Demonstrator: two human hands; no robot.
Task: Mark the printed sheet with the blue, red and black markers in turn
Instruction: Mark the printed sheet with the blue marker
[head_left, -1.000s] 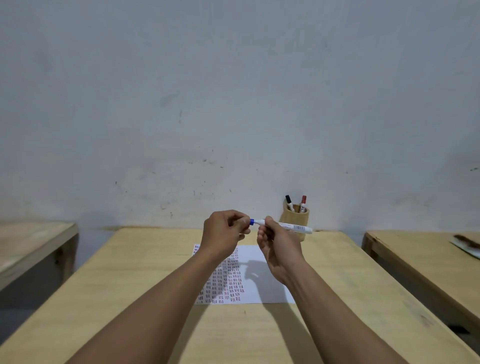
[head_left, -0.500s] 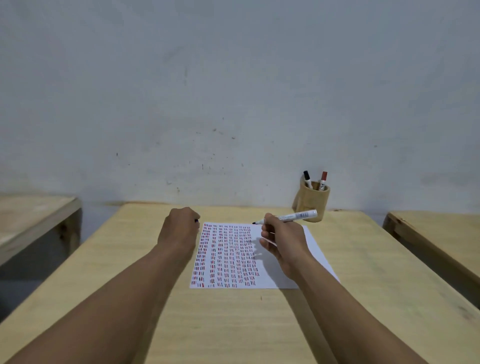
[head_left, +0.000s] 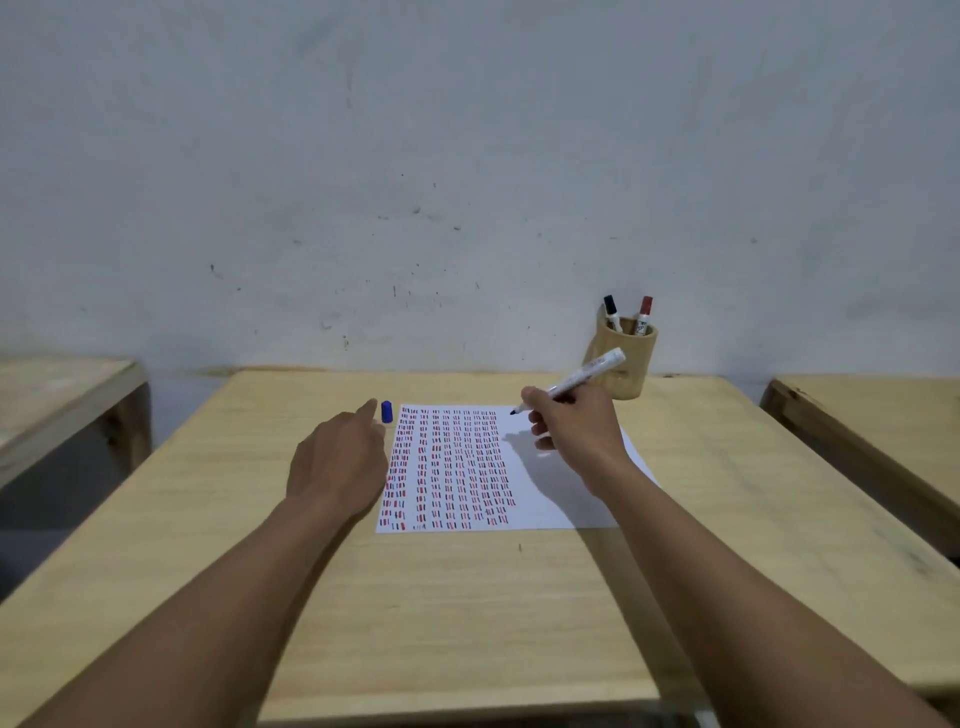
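Note:
The printed sheet (head_left: 519, 499) lies flat on the wooden table (head_left: 467, 597), its left part filled with columns of short red, blue and black strokes. My right hand (head_left: 576, 431) grips the uncapped blue marker (head_left: 587, 375), tip down at the sheet's top edge just right of the last column. The blue cap (head_left: 386, 411) stands on the table beside the sheet's top left corner. My left hand (head_left: 337, 462) rests just left of the sheet, fingers loose, one fingertip close to the cap. The black marker (head_left: 611, 310) and red marker (head_left: 644, 313) stand in the wooden cup (head_left: 631, 364).
The cup stands at the table's far right, against a grey wall. Another wooden table (head_left: 872, 441) stands to the right across a narrow gap, and a third (head_left: 57, 400) to the left.
My hands pulled the blue cap off the marker. The left hand carried it to the table and let it go beside the sheet. The right hand brought the marker tip down to the sheet.

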